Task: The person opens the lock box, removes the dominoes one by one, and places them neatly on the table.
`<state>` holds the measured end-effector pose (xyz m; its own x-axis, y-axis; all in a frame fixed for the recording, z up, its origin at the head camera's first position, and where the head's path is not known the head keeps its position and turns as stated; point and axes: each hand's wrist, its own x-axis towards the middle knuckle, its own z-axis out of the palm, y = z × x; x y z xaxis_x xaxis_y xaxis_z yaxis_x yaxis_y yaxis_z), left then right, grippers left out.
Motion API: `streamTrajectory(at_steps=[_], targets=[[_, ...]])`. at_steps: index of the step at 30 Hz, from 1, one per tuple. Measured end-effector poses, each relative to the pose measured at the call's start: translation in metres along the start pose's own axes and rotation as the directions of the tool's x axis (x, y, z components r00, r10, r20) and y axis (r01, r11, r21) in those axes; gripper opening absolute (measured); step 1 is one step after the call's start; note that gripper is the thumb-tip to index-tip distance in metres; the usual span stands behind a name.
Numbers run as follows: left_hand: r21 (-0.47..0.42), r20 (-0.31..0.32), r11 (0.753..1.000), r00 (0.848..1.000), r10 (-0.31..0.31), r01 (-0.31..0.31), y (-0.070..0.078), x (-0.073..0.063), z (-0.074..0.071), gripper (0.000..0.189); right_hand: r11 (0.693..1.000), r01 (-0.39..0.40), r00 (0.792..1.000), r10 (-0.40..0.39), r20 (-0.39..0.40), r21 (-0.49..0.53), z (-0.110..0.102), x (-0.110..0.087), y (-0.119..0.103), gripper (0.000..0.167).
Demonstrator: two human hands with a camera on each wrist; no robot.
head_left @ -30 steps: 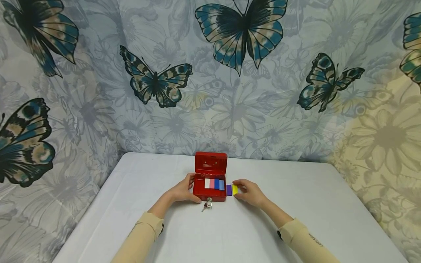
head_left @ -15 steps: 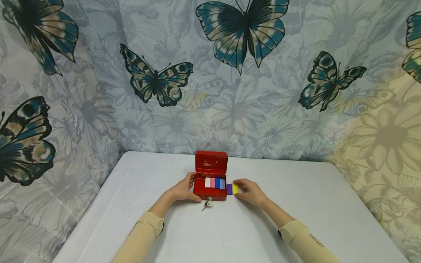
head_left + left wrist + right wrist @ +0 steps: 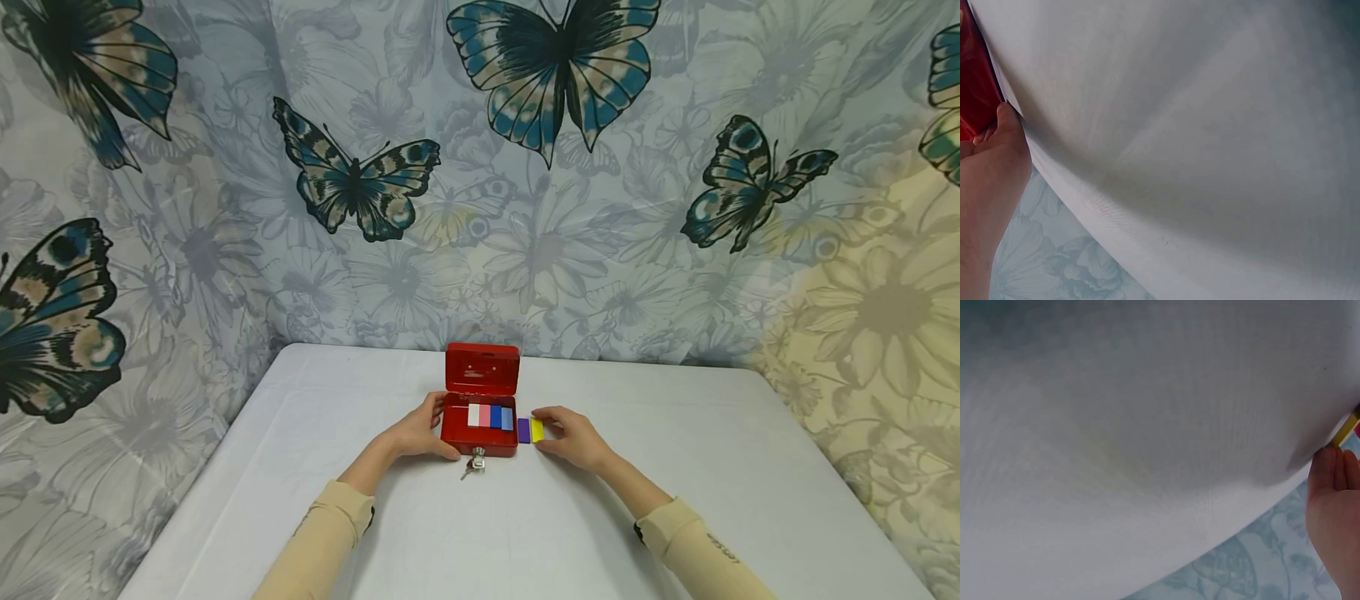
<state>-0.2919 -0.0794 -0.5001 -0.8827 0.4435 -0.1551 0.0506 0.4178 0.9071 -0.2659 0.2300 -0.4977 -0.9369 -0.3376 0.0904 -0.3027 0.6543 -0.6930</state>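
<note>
A small red metal cash box (image 3: 457, 435) stands on the table with its lid (image 3: 482, 369) raised at the back. My left hand (image 3: 412, 432) grips its left end, thumb at the front corner and fingers at the rear; the red side also shows in the left wrist view. Inside lies a row of white (image 3: 473, 415), pink (image 3: 484, 416), dark blue (image 3: 496, 417) and light blue (image 3: 507, 419) blocks. Just right of the box is a purple block (image 3: 523, 431). Beside it my right hand (image 3: 574, 438) pinches a yellow block (image 3: 537, 430) between thumb and fingers.
Keys (image 3: 468, 471) hang from the lock (image 3: 478, 457) at the box's front. A white cloth covers the table (image 3: 495, 533). Behind it and at both sides hangs a butterfly-patterned fabric backdrop (image 3: 480, 275).
</note>
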Motion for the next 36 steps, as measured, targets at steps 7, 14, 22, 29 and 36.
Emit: streamTrajectory(at_steps=[7,14,22,29,36], targets=[[-0.015,-0.015,1.0,1.0,0.006,-0.006,0.001,-0.001,0.0,0.104,1.0,0.002,1.0,-0.002,0.0,0.007,-0.001,-0.001,0.0,0.057],[-0.014,-0.003,1.0,1.0,-0.011,0.011,0.0,0.0,-0.001,0.104,0.999,-0.031,0.999,0.032,-0.016,0.024,-0.001,0.0,-0.004,0.06],[-0.01,0.01,1.0,1.0,-0.002,0.002,0.001,0.0,-0.001,0.104,0.993,-0.049,0.997,0.055,-0.061,0.109,-0.001,0.0,-0.011,0.049],[-0.012,0.007,1.0,1.0,-0.003,0.003,0.001,-0.001,-0.001,0.103,0.975,-0.133,0.985,0.15,-0.084,0.177,-0.001,0.0,-0.015,0.044],[-0.004,0.012,1.0,1.0,0.012,-0.012,0.001,-0.002,-0.001,0.104,0.941,-0.197,0.967,0.233,-0.104,0.275,-0.003,0.002,-0.02,0.04]])
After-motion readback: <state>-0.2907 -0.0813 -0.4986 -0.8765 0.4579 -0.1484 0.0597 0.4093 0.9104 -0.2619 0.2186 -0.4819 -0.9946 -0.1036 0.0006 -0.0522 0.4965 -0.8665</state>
